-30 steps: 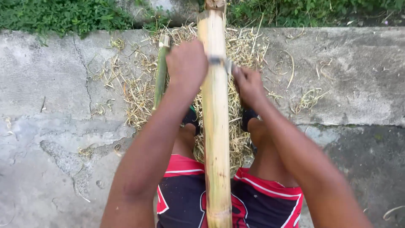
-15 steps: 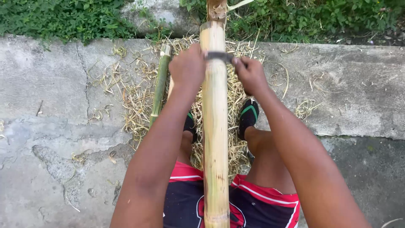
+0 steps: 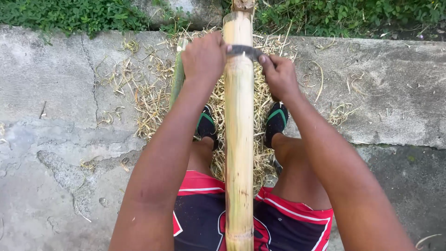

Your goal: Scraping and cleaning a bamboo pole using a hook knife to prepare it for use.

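From the head view, the left hand and the right hand each grip an end of a dark blade laid across a pale bamboo pole between them. Below the hands, shavings already litter the concrete; most of the pole looks stripped, though how much remains is unclear.

Bamboo pole between knees, blade across its far end, shavings beneath, second stalk left.
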